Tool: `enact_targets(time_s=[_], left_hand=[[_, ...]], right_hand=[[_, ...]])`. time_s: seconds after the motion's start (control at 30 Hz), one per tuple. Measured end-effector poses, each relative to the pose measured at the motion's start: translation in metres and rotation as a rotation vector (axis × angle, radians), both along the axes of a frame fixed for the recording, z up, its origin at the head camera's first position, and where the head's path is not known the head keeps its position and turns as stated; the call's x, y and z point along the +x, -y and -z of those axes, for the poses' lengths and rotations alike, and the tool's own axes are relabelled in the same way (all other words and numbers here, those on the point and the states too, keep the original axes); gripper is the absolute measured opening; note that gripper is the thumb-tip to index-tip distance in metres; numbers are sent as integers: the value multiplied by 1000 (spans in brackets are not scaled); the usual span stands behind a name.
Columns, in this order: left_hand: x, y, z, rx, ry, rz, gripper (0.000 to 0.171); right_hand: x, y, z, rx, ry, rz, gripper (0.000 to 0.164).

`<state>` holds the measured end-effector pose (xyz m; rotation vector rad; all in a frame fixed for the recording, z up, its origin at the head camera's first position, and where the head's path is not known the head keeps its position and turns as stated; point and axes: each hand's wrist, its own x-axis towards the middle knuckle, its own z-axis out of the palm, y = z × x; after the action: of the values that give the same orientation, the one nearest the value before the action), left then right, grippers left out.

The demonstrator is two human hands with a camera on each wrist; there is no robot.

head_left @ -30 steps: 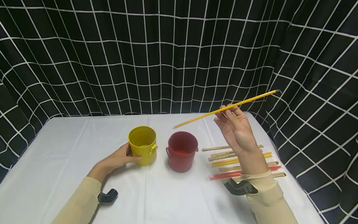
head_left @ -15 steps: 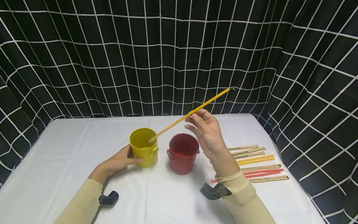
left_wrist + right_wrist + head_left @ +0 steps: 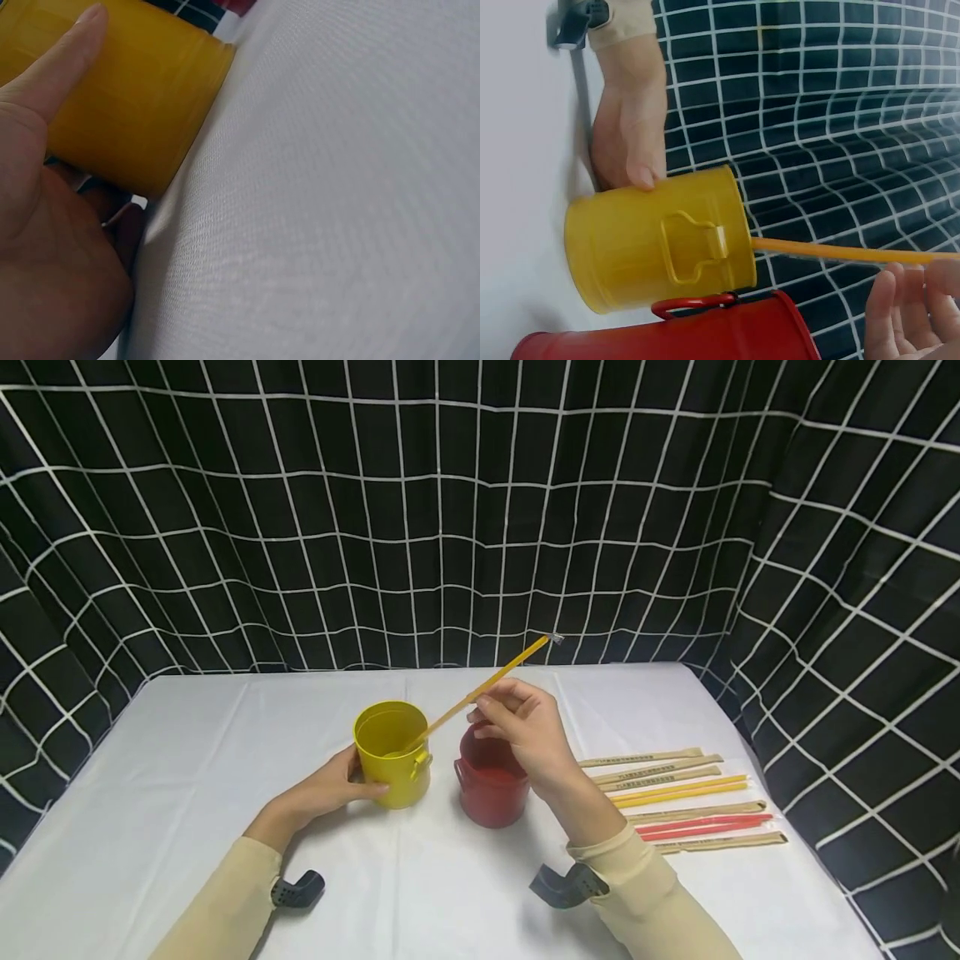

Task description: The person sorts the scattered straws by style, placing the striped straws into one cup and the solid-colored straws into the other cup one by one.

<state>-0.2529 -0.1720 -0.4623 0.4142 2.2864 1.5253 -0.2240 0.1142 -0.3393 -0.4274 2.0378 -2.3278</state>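
A small yellow bucket (image 3: 393,783) stands upright on the table, and my left hand (image 3: 318,793) grips its left side, thumb in front and fingers behind. My right hand (image 3: 528,731) pinches a yellow drinking straw (image 3: 512,666) in a clear wrapper, above the red bucket (image 3: 492,795). The straw slants down to the left, its lower end inside the yellow bucket. In the right wrist view the straw (image 3: 817,250) comes out of the bucket's mouth towards my fingertips (image 3: 883,304). Part of the red bucket's rim is hidden behind my right hand.
On the right of the white-covered table (image 3: 420,893) lie several brown paper-wrapped straws (image 3: 723,842), yellow straws (image 3: 682,792) and red straws (image 3: 708,827) in a loose row. My right forearm covers some of their left ends. A black curtain (image 3: 375,510) with white grid lines surrounds the table.
My right hand has moved left and down from above the straws, bringing the yellow straw's lower end into the yellow bucket. My left hand has kept its grip on the bucket.
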Motion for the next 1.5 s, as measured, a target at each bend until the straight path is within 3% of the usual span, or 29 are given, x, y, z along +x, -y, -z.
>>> enact_targets(time_s=[0.13,0.3,0.53,0.83,1.03,1.27,1.5], left_hand=[[1,-2,-1,13,-6,11,90],[1,-3,0,19,-6,20,90],[2,1,1,43,8,20,89],[3,1,0,47,15,18,90],[-1,2,2,34,-17,19,90],[-4,2,3,30,-19,29,89],[-1,2,0,32,-14,36,90]], right_hand=[[0,1,1,67,27,24,10],[-2,0,1,141,23,36,27],[-11,-8,-1,94,19,45,36],[-13,-27,-9,94,12,52,34],[-15,-46,-13,64,9,47,34],[-17,-78,-3,54,35,9,26],[-14,-112,-5,90,-25,-24,23]])
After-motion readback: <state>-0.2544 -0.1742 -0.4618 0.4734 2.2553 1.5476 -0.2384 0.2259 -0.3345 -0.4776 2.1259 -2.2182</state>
